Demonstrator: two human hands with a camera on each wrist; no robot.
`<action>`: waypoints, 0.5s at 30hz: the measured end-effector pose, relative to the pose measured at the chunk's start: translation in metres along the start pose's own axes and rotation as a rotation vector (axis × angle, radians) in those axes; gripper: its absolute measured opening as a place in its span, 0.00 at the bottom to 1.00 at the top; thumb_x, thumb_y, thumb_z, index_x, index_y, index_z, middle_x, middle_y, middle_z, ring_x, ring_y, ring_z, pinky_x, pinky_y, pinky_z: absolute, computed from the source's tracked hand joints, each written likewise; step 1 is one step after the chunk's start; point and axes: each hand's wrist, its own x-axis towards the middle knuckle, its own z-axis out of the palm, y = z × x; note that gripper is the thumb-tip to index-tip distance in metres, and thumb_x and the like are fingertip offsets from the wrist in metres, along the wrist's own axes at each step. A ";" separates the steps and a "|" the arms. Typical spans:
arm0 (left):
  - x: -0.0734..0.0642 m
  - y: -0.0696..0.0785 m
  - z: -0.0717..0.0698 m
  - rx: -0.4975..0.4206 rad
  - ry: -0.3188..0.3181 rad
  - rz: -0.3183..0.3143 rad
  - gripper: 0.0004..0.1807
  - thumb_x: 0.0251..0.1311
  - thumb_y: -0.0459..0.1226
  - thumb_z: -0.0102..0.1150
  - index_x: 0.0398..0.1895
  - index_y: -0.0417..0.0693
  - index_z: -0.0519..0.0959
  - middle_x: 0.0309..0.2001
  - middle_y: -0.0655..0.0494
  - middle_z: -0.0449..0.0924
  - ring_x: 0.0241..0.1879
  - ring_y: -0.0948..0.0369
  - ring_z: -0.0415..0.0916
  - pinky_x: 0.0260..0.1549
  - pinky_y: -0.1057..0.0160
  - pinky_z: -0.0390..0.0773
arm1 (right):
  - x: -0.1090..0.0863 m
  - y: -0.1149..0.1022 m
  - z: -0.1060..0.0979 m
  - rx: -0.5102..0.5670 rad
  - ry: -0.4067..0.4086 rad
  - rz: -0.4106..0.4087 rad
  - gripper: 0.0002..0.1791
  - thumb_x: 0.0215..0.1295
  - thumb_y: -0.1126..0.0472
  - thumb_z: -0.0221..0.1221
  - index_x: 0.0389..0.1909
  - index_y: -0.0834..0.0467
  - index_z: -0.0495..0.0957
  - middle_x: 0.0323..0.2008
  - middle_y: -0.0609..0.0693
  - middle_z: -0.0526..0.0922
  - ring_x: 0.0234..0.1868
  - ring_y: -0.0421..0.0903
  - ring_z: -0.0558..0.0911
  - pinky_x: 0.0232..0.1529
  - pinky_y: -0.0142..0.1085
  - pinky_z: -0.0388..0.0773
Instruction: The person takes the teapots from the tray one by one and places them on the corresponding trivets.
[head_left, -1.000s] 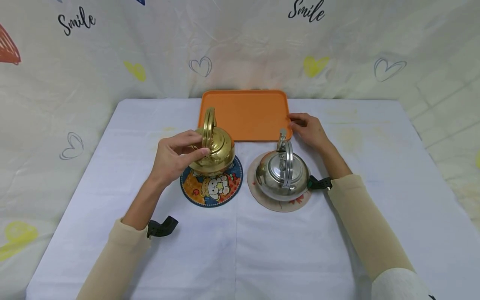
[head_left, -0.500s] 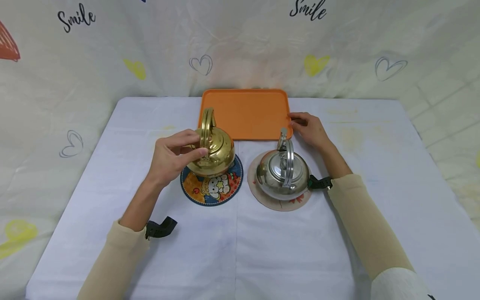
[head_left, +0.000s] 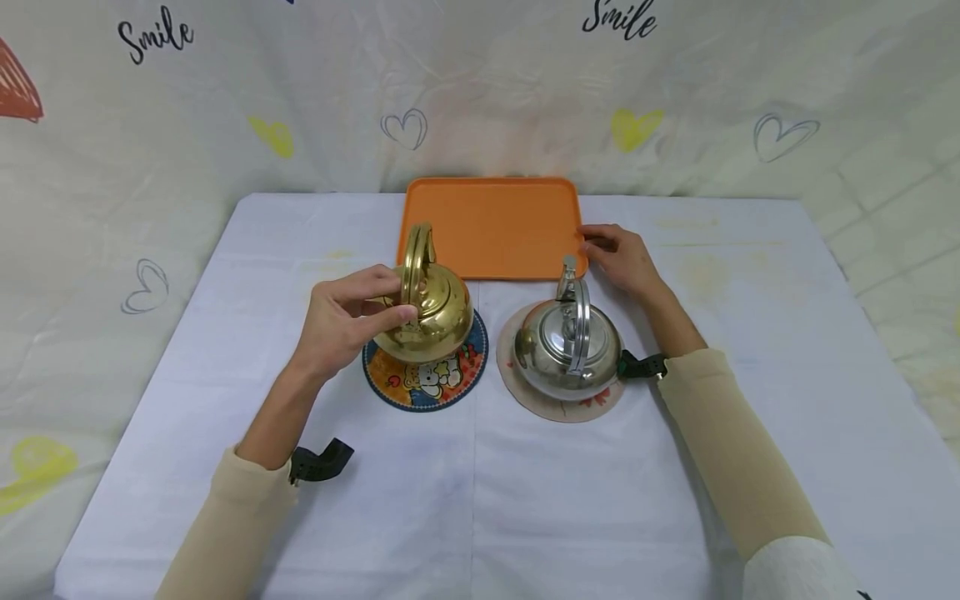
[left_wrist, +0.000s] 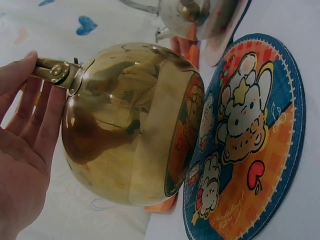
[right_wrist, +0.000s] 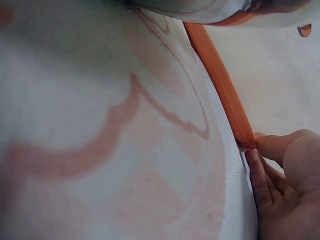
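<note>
My left hand (head_left: 347, 321) grips the handle of a golden kettle (head_left: 437, 321), thumb on the near side. The kettle is over a round, blue-rimmed mat with cartoon bears (head_left: 423, 392). In the left wrist view, the kettle's base (left_wrist: 185, 132) is close to the mat (left_wrist: 250, 135); whether they touch I cannot tell. At the back, an orange tray (head_left: 495, 225) lies on the table, and my right hand (head_left: 618, 260) pinches its right edge. The right wrist view shows the thumb and fingers meeting at the tray's corner (right_wrist: 240, 130).
A silver kettle (head_left: 551, 358) stands on a pale round mat (head_left: 525, 400), just in front of the tray and beside my right forearm. A white cloth covers the table (head_left: 375, 517). Behind it hangs a printed backdrop (head_left: 495, 92).
My left hand has brought the golden kettle slightly toward me and lower over the bear mat. My right hand and the tray have stayed where they were.
</note>
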 end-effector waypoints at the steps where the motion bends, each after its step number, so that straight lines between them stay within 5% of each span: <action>1: 0.000 0.000 0.000 -0.005 -0.004 0.003 0.18 0.58 0.25 0.72 0.52 0.37 0.88 0.41 0.61 0.88 0.42 0.63 0.82 0.40 0.67 0.87 | 0.000 -0.001 0.000 0.003 0.001 -0.002 0.21 0.77 0.63 0.59 0.67 0.62 0.78 0.62 0.65 0.81 0.54 0.48 0.83 0.46 0.16 0.70; 3: 0.000 0.000 0.000 -0.010 -0.016 0.006 0.17 0.58 0.25 0.72 0.52 0.38 0.88 0.42 0.61 0.88 0.42 0.62 0.83 0.40 0.67 0.87 | -0.001 -0.002 -0.001 0.006 0.001 -0.002 0.21 0.77 0.63 0.59 0.67 0.62 0.78 0.62 0.66 0.80 0.58 0.58 0.81 0.46 0.15 0.70; 15: -0.005 0.003 -0.002 -0.006 -0.055 0.005 0.16 0.58 0.26 0.72 0.51 0.36 0.88 0.44 0.61 0.88 0.42 0.62 0.83 0.39 0.66 0.87 | -0.001 -0.002 0.000 0.007 -0.003 0.009 0.21 0.77 0.63 0.59 0.68 0.61 0.78 0.63 0.64 0.80 0.59 0.59 0.81 0.48 0.16 0.70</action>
